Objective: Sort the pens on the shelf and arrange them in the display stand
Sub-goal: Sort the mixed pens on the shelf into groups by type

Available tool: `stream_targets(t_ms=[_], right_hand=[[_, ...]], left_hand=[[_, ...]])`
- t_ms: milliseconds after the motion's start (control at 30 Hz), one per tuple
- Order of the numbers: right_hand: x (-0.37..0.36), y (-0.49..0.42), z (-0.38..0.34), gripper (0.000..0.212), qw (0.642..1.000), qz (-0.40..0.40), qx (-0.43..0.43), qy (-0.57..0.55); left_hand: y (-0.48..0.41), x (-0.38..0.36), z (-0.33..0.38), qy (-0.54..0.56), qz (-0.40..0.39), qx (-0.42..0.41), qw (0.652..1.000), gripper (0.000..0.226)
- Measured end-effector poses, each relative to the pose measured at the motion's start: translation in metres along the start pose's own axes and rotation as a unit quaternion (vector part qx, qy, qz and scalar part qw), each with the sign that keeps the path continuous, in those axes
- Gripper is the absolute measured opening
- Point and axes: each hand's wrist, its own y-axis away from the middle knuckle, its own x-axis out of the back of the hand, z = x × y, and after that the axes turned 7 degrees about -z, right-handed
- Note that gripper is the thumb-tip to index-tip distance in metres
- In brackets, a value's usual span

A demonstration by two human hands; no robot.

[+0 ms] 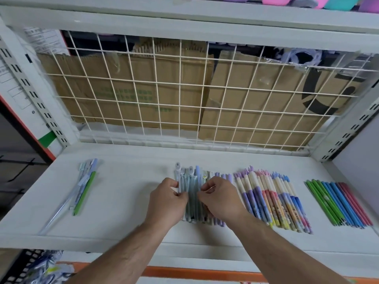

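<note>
Plastic pens bunched mid-shelf look light, stiff and prone to rolling, so I judge mid-barrel the safest hold, just where my left hand and right hand pinch them with curled fingers.

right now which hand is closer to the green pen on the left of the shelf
Left. The left hand sits to the right of the green pen, with bare shelf between them; the right hand is farther right again, on the middle pens.
</note>
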Motion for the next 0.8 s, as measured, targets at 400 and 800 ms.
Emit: stream_targets(t_ms=[400, 800], right_hand=[[-0.002, 0.002, -0.004, 0.01, 0.995, 0.05, 0.028, 0.08], [-0.036, 0.004, -0.029, 0.029, 0.937, 0.096, 0.134, 0.308]], left_hand=[[-0.006, 0.0, -0.008, -0.008, -0.06, -0.008, 0.998, 0.022], [-0.001, 0.033, -0.031, -0.101, -0.035, -0.035, 0.994, 0.038]])
